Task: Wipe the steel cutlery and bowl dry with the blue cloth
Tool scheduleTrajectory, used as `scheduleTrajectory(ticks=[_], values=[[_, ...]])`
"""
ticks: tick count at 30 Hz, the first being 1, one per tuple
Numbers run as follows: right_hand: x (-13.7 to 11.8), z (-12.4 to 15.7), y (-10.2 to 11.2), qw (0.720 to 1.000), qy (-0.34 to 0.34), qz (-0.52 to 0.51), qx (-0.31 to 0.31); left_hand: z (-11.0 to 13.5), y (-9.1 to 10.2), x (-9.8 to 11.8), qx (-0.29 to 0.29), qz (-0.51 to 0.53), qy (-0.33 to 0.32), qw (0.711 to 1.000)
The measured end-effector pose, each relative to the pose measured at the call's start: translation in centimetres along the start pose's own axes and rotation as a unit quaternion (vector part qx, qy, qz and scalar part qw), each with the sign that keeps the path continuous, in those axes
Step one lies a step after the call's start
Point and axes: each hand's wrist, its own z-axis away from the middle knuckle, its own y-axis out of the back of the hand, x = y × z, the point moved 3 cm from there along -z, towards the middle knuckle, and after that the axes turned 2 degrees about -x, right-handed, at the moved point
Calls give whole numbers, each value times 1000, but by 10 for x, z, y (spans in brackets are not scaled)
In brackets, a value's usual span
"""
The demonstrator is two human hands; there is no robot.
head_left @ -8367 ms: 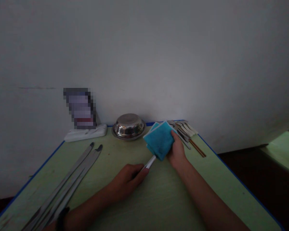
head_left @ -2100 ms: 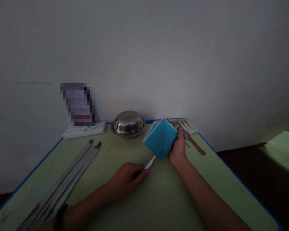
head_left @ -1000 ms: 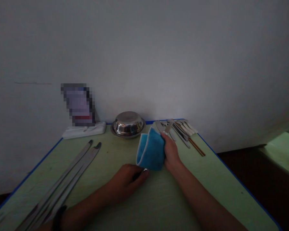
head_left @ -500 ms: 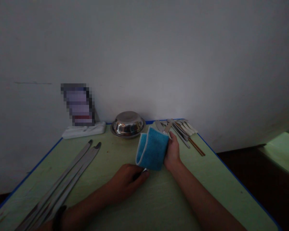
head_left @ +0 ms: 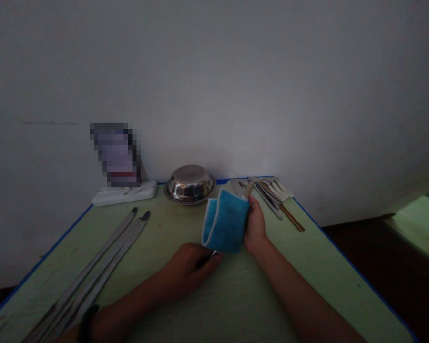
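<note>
A folded blue cloth [head_left: 228, 224] with a pale edge is wrapped around a slim utensil, hiding its middle. The utensil's beige end [head_left: 249, 188] sticks out at the upper right; its shiny metal end shows below the cloth. My right hand [head_left: 256, 226] is closed on the cloth from the right side. At the lower left of the cloth, my left hand [head_left: 195, 267] pinches the metal end. Whether this is a knife, fork or spoon cannot be seen.
An upturned steel bowl [head_left: 190, 185] stands by the wall. Right of it lie several pieces of cutlery [head_left: 271, 190] and wooden chopsticks [head_left: 292, 218]. Long flat grey strips [head_left: 103, 267] lie on the left. A blurred screen [head_left: 117, 155] leans on the wall above a white slab [head_left: 126, 194].
The utensil's beige end has turned slightly and looks narrower and more upright. Both hands and the cloth have hardly moved.
</note>
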Motion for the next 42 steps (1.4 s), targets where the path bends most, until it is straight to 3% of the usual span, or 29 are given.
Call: scheduleTrajectory(ticks=[17,27,42], values=[[0,-1,0,1000,-1,-5,6,0,0,0,1,-3,-4,1000],[-2,5,-2,999,-13,25,43,0,2,2,-3,-6,-3,1000],[0,6,-1,998,-24,61,25,0,2,3,-10,-7,4,1000]])
